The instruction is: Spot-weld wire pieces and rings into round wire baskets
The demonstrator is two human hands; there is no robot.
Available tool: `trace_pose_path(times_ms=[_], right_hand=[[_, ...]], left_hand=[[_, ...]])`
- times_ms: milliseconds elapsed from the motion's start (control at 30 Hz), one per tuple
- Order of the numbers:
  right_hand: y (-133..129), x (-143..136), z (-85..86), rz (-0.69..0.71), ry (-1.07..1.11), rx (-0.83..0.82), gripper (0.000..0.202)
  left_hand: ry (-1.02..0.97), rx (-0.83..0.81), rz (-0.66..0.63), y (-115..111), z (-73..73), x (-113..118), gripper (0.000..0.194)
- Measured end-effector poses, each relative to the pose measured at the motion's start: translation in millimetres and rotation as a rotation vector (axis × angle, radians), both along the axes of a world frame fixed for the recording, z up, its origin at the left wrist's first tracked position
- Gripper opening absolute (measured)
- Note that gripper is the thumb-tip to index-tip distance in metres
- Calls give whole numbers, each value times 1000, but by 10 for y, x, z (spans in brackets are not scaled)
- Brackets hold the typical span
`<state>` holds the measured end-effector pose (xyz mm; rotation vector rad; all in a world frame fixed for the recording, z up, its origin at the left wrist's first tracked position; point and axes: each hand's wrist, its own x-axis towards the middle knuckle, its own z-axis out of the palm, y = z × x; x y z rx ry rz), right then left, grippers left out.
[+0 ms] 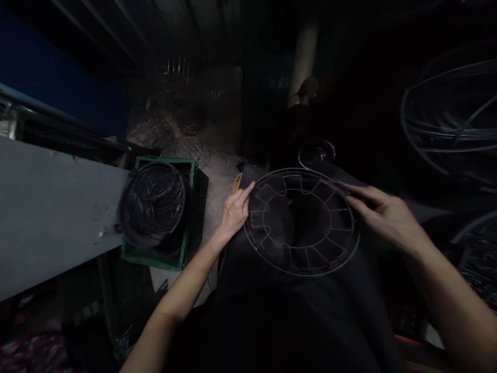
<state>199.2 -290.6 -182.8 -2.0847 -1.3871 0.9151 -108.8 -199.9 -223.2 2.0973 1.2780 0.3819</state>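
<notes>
A round wire frame [329, 210] with an outer ring, an inner ring and bent wire spokes is held out above the dark-clothed lap. My left hand [235, 210] grips its left rim, fingers curled and the thumb side along the wire. On the upper right rim, my right hand [382, 212] pinches the ring between thumb and fingers. Just beyond the frame lies a smaller metal ring [317, 153], partly in shadow.
At left, a green crate [181, 263] carries a black round basin [126, 228] of wire pieces beside a grey panel [58, 207]. Large wire coils [458, 137] stand at right. Wire pieces [155, 133] lie on the floor ahead, near a dim upright post [305, 57].
</notes>
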Motion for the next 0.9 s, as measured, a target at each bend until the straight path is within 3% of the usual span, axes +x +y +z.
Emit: trace_pose_path(times_ms=[133,333,533,700,833,900], right_hand=[[-23,8,-74,-36,48,-13,42],[-157,-82,-111,-164,30,179,39],[-367,29,25,155,-163,78,51],[-632,78,116,319,-185,-14,61],[-775,54,89,488,-187,-98,99],[-806,17,29,488,-203,-88,122]], left_hand=[[-23,62,84,-43,-83,10,42],[-101,117,131,-68,-265,-11,40],[-168,162,142,-70,-312,5,45],[-189,179,149,-58,-368,24,51],[-209,203,131,-59,-389,24,54],[-209,189,128,-62,-396,21,55]])
